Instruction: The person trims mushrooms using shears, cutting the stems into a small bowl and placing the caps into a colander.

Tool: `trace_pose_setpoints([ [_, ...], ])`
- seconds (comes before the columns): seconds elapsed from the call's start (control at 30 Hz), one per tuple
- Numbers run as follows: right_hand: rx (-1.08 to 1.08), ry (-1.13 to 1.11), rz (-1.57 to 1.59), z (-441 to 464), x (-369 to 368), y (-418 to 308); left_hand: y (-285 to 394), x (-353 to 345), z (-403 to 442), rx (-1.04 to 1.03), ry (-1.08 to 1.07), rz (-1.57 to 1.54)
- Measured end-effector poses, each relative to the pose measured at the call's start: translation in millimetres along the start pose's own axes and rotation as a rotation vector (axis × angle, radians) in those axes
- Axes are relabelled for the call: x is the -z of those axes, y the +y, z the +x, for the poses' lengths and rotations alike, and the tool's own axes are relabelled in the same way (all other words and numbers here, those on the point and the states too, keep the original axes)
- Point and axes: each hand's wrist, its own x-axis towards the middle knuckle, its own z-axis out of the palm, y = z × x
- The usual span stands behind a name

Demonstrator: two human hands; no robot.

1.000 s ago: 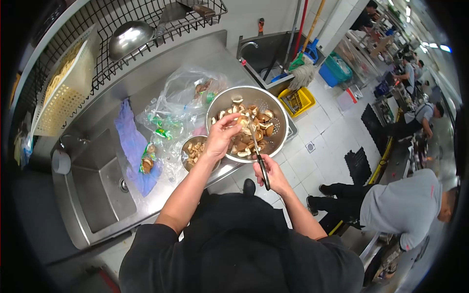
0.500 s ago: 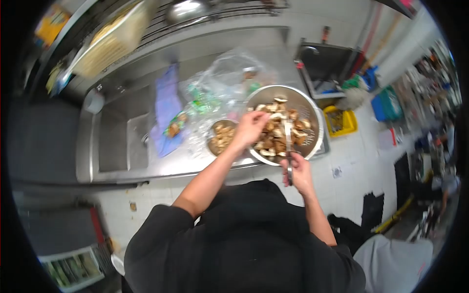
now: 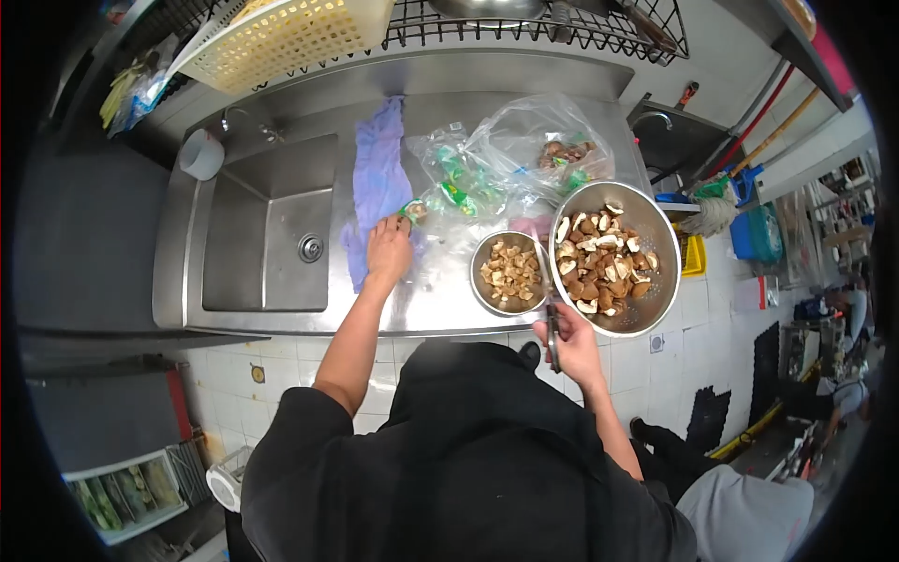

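Observation:
My left hand [image 3: 390, 251] is over the purple cloth [image 3: 379, 150], its fingers bent together at a small green-and-brown plastic packet [image 3: 413, 211]; the fingertips are partly hidden. My right hand [image 3: 573, 345] grips the dark handle of a knife [image 3: 553, 342]. Its narrow blade points away from me, between a small metal bowl [image 3: 479, 292] and a large perforated metal colander [image 3: 667, 309]. Chopped light-brown pieces [image 3: 510, 272] fill the small bowl. Cut brown mushrooms with pale flesh [image 3: 604, 262] lie in the colander.
Clear plastic bags [image 3: 487, 159] with green print lie behind the bowls, one holding brown mushrooms [image 3: 565, 153]. A steel sink [image 3: 267, 248] is at left. Above hangs a wire rack [image 3: 524, 36] with a cream basket [image 3: 290, 42]. Another person's grey clothing [image 3: 749, 515] is at lower right.
My left hand has left the mushrooms in the colander and moved left to the packet by the cloth. The knife has moved from over the colander to its left edge. The view has shifted.

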Motion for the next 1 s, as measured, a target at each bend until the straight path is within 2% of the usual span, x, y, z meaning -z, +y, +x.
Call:
trace_pose_setpoints([
  [0.1,0.015,-0.029,-0.043,8.6,-45.7,0.1,-22.3,-11.7,16.3,-0.042,-0.028,0.095],
  [0.17,0.039,-0.034,-0.101,11.6,-71.3,1.2,-33.5,0.3,26.3,-0.003,-0.244,-0.066],
  [0.2,0.03,-0.013,-0.094,11.4,-81.4,-0.4,-31.0,8.5,31.2,-0.023,-0.255,-0.071],
  [0.27,0.042,-0.02,-0.156,11.7,-100.4,-2.9,-20.9,30.4,41.9,0.12,-0.371,-0.046],
  [0.3,0.042,-0.056,-0.135,12.9,-106.8,-2.8,-16.6,39.6,44.1,0.101,-0.377,-0.043],
  [0.33,0.037,-0.039,-0.125,12.5,-113.1,-12.4,-11.9,47.5,40.4,0.031,-0.343,-0.012],
  [0.4,-0.232,-0.186,0.045,10.7,-126.4,-34.1,-13.2,46.3,27.5,-0.055,-0.315,0.014],
  [0.53,-0.265,-0.321,0.4,46.7,-156.0,0.4,-17.1,14.5,8.6,-0.213,0.002,-0.219],
  [0.6,-0.294,-0.312,0.47,72.9,-166.0,28.7,-11.6,26.9,3.5,-0.073,-0.243,-0.207],
  [0.63,-0.402,-0.244,0.451,85.7,-171.2,38.4,-19.0,24.9,-4.8,-0.091,-0.144,-0.317],
  [0.67,-0.34,-0.231,0.425,96.4,-174.9,57.3,-26.3,22.4,-5.1,-0.012,-0.159,-0.396],
  [0.7,-0.286,-0.187,0.323,90.1,-177.2,46.2,-35.8,29.3,-2.0,0.097,-0.248,-0.523],
  [0.83,-0.349,-0.134,0.25,90.5,-185.6,41.5,-95.8,12.3,7.5,0.247,-0.151,-1.22],
  [0.87,-0.332,-0.138,0.231,91.3,-184.9,42.5,-95.6,20.6,11.3,0.219,-0.164,-1.226],
  [0.93,-0.336,-0.153,0.198,94.6,-182.6,42.9,-88.9,50.6,21.5,0.444,-0.038,-1.393],
  [0.97,-0.326,-0.155,0.138,97.1,-182.4,45.9,-89.1,53.9,26.5,0.42,-0.063,-1.401],
  [1.0,-0.3,-0.137,0.09,97.0,-182.8,45.4,-92.4,54.7,32.9,0.426,0.072,-1.387],
])
